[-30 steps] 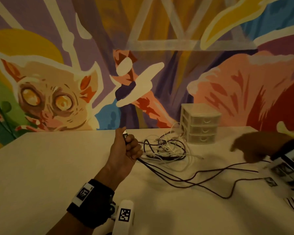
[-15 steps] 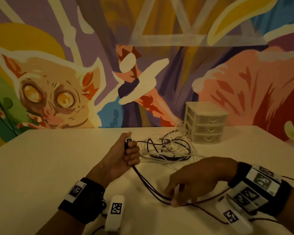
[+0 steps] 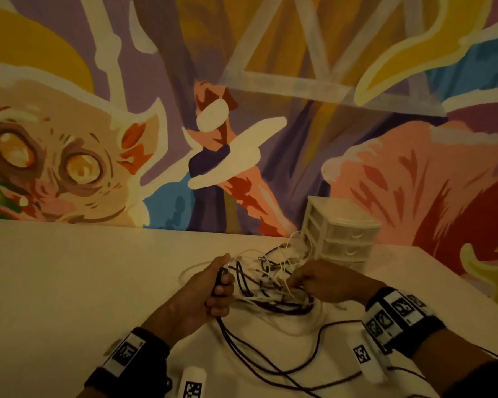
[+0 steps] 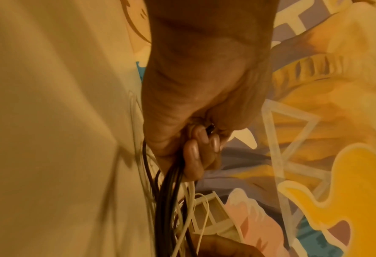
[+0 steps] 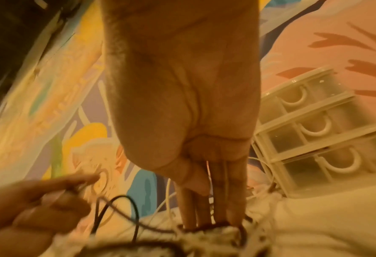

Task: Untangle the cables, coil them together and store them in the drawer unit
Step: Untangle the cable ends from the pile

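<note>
Head view shows a white desk (image 3: 69, 282) against a painted wall (image 3: 242, 81). The left hand (image 3: 204, 294) is a fist, fingers curled tight around several loops of the black cable (image 3: 270, 366), with a plug end sticking up beside the thumb. From the fist this cable runs toward 6 o'clock in long loose curves across the desk. At 3 o'clock from the fist lies the tangle of cables (image 3: 270, 282), black and white mixed. The right hand (image 3: 325, 280) reaches into it with straight fingers close together; in the right wrist view their tips go down among the strands. Whether they pinch one, I cannot tell. The drawer unit (image 3: 342, 239) stands at 1 o'clock from the tangle, near the wall, all three drawers pushed in.
</note>
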Tool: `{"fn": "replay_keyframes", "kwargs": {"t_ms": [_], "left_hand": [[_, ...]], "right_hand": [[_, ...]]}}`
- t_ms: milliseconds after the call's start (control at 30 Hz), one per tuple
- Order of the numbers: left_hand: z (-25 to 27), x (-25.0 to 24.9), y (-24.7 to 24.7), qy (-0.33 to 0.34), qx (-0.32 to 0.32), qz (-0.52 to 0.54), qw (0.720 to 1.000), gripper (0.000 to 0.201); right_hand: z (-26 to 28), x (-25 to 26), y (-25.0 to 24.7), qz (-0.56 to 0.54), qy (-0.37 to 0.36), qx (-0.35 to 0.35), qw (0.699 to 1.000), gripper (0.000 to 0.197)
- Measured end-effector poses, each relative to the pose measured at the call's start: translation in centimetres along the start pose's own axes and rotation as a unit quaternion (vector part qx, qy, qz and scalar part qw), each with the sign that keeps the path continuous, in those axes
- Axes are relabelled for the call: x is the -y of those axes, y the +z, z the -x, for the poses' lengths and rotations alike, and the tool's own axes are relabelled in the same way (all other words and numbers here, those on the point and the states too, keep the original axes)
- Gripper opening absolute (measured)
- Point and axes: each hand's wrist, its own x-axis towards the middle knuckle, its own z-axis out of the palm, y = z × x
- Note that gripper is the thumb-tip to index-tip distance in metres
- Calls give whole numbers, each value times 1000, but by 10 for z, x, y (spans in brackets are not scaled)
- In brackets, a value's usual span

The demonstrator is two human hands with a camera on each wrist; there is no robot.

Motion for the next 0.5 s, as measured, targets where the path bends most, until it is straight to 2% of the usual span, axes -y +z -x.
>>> {"fn": "replay_keyframes", "kwargs": {"t_ms": [133, 167, 200, 267, 333, 400, 500], "left_hand": [[-6, 2, -8, -8, -16, 28, 999, 52], [-7, 3, -9, -10, -16, 28, 999, 53], [-8, 4, -10, -11, -15, 27, 999, 53], [-9, 3, -11, -10, -14, 22, 1000, 54], [-9, 2, -11, -9, -20, 15, 1000, 54], [-9, 2, -11, -10, -22, 13, 1000, 54], [-8, 1, -12, -10, -27, 16, 999, 55]], "right_hand": [[-38, -13, -22, -115, 39, -128, 984, 17], [-50, -20, -24, -109, 50, -153, 981, 16], [-63, -28, -26, -59, 57, -164, 983, 21], [-81, -34, -22, 76, 82, -122, 986, 30], [-95, -37, -15, 190, 78, -79, 975, 31], [-104, -37, -10, 239, 64, -56, 967, 28], [-111, -29, -18, 270, 60, -90, 957, 21]]}}
